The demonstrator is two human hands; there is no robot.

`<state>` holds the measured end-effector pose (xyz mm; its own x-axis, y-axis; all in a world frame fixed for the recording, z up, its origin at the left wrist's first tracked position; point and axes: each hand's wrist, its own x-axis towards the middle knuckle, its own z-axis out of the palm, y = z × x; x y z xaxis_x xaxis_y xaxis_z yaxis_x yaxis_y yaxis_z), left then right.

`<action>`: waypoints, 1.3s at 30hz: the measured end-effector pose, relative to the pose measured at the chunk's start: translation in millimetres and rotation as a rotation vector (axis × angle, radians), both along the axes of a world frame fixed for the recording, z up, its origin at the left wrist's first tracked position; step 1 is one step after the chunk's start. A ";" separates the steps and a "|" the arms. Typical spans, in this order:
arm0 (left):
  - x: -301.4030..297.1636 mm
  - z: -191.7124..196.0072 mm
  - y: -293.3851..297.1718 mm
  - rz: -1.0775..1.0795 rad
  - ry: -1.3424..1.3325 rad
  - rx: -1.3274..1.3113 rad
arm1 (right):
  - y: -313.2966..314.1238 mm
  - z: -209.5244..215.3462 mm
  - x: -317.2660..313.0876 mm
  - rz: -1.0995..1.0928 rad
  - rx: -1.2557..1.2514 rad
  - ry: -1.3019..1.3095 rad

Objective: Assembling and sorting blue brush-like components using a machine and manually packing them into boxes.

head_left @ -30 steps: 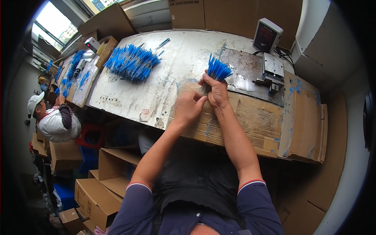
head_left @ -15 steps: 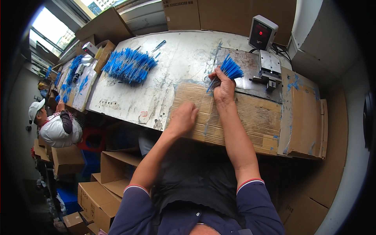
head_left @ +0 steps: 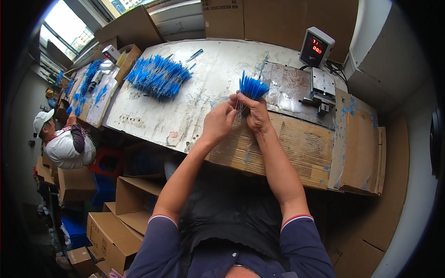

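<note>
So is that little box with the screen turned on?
On: the grey display box at the back of the table shows glowing red digits.

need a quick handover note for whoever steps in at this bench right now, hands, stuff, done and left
Right hand: closed around a bundle of blue-tipped thin sticks, tips up, above the worn workbench.
Left hand: fingers pinched at the bundle's stems, beside the right hand.
Loose pile of the same blue sticks lies on the far left of the bench.
Small metal fixture and a display box with red digits sit to the right, untouched.
Done: one bundle gathered in hand.
Left: the big pile is unsorted.
</note>
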<state>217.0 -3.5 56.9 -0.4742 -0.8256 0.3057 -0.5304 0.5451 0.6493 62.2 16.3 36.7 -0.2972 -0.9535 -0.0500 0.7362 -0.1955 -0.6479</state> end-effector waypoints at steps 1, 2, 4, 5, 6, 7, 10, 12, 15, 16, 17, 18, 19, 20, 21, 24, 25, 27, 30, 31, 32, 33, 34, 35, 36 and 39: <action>-3.0 -0.5 -4.3 -0.020 -0.051 -0.009 | -1.2 -0.5 1.2 -0.039 -0.007 0.039; -3.4 -1.1 -8.0 -0.016 -0.083 -0.010 | -1.6 -0.6 -1.4 -0.008 -0.025 0.033; -5.7 4.5 -7.1 0.011 -0.014 0.031 | -0.8 -0.3 -4.6 -0.054 -0.026 0.092; -5.8 7.8 -7.2 0.044 0.052 0.068 | -0.8 -0.2 -5.1 -0.096 -0.032 0.149; -3.3 14.3 -9.8 0.081 0.113 0.047 | -1.7 0.5 -2.0 -0.095 -0.031 0.148; -0.1 19.1 -15.5 0.063 0.200 0.102 | -2.5 1.2 1.9 -0.159 -0.106 0.239; -5.6 33.5 -32.4 -0.105 0.546 0.151 | -6.3 -5.8 1.4 -0.111 -0.134 0.466; -12.6 37.1 -27.9 -0.165 0.569 0.232 | -6.0 -4.4 -1.2 0.135 -0.012 0.617; -14.9 44.6 -23.7 -0.241 0.481 0.260 | 2.1 6.8 7.1 0.062 -0.022 0.492; -14.7 47.4 -24.8 -0.308 0.566 0.305 | 3.9 10.1 7.9 0.025 -0.053 0.471; -14.1 50.2 -25.9 -0.374 0.651 0.351 | 2.9 10.0 6.5 0.025 -0.054 0.473; -11.8 60.3 -23.2 -0.365 0.645 0.332 | 3.7 10.6 3.6 0.024 -0.085 0.474; -12.6 64.5 -22.6 -0.364 0.645 0.335 | 4.1 10.9 1.6 0.024 -0.116 0.474; -13.9 67.6 -23.0 -0.362 0.607 0.258 | 4.5 11.2 -0.2 0.039 -0.089 0.520; -14.4 70.8 -24.5 -0.362 0.569 0.174 | 3.0 9.8 -1.7 0.039 -0.093 0.519; -9.9 57.8 -17.6 -0.270 0.376 0.043 | 1.7 9.1 -1.5 0.110 0.015 0.740; -7.0 56.5 -16.7 -0.257 0.327 -0.067 | 2.9 11.3 0.7 0.114 0.005 0.738; -6.0 60.7 -14.6 -0.251 0.286 -0.171 | 7.5 14.8 2.2 0.095 -0.043 0.662; -12.8 57.0 -10.8 -0.283 0.150 -0.347 | -1.9 -8.4 -6.7 0.061 -0.074 0.653; -12.4 54.0 -12.5 -0.322 0.053 -0.424 | -5.0 -11.5 -7.8 0.051 -0.060 0.696; -9.3 51.3 -13.9 -0.319 0.016 -0.429 | -6.8 -15.1 -7.6 0.049 -0.036 0.692; -8.2 53.3 -13.8 -0.315 0.014 -0.432 | -6.3 -14.9 -7.3 0.053 -0.040 0.692; -7.0 54.8 -12.7 -0.318 0.047 -0.409 | -4.6 -15.2 -7.0 0.042 -0.075 0.681; -5.9 56.2 -11.9 -0.322 0.080 -0.386 | -4.4 -15.5 -6.2 0.029 -0.108 0.670; -4.6 57.3 -9.2 -0.320 0.078 -0.385 | -2.9 -11.7 -2.3 -0.004 -0.107 0.624; 0.6 53.8 -9.2 -0.237 0.284 -0.354 | -0.3 0.1 1.9 0.039 -0.041 0.659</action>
